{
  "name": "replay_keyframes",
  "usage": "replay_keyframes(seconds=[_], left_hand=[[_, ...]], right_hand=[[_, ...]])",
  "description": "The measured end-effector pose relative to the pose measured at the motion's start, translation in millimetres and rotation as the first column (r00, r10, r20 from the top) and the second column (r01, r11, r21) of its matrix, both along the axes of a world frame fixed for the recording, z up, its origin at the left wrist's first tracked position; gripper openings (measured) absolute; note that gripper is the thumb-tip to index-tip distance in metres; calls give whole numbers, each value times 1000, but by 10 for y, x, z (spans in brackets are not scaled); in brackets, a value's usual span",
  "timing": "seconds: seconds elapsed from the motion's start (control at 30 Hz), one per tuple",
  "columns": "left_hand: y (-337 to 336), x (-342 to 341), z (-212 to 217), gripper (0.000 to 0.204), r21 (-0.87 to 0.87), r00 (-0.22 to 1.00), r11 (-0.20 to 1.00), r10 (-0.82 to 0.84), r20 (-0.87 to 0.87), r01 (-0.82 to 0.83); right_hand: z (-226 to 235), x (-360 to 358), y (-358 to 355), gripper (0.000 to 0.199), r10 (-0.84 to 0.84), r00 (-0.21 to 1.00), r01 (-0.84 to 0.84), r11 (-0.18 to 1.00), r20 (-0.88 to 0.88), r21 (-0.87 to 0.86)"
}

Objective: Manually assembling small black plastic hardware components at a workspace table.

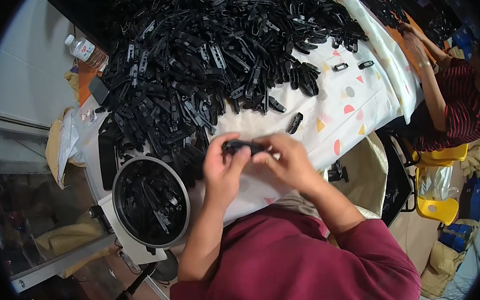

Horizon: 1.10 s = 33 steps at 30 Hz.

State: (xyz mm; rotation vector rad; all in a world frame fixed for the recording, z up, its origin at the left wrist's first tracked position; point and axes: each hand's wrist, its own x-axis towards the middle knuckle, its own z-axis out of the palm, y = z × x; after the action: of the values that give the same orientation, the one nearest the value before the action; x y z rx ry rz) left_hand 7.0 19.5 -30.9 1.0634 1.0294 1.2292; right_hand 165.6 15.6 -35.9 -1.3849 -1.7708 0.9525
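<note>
- Two bare hands, both on one small, black, elongated, plastic-looking part [235, 145], held above the near edge of the bench [327, 109], which is covered in white cloth with coloured printed shapes.
- Left hand [222, 169]: thumb and fingers pinching the left end.
- Right hand [289, 160]: thumb and fingertips closed on the right end; exact contact partly hidden.
- Handling, judged by look: light, stiff, smooth, maybe a bit slippery; thin sections could snap if bent hard. Fine detail too small to tell.
- Best hold: long sides near both ends, light pinch, middle left free.
- Nearby: loose black narrow piece [295, 122] just beyond the right hand; large heap of black slotted parts [215, 56] farther back; round grey-rimmed container [146, 158] of black pieces, left.
</note>
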Motion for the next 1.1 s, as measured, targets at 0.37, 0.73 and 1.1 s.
replay_keyframes(seconds=[0.37,0.73,1.1], left_hand=[[907,711,-387,11,255,187,926,208,-960,279],[361,44,-192,12,212,246,884,114,-963,417],[325,90,-225,25,-188,775,945,-328,-540,269]], right_hand=[[-249,431,459,16,-488,784,461,872,383,166],[-166,625,89,13,-433,649,249,898,-625,-362],[19,493,-57,15,-94,796,-37,978,-598,-204]])
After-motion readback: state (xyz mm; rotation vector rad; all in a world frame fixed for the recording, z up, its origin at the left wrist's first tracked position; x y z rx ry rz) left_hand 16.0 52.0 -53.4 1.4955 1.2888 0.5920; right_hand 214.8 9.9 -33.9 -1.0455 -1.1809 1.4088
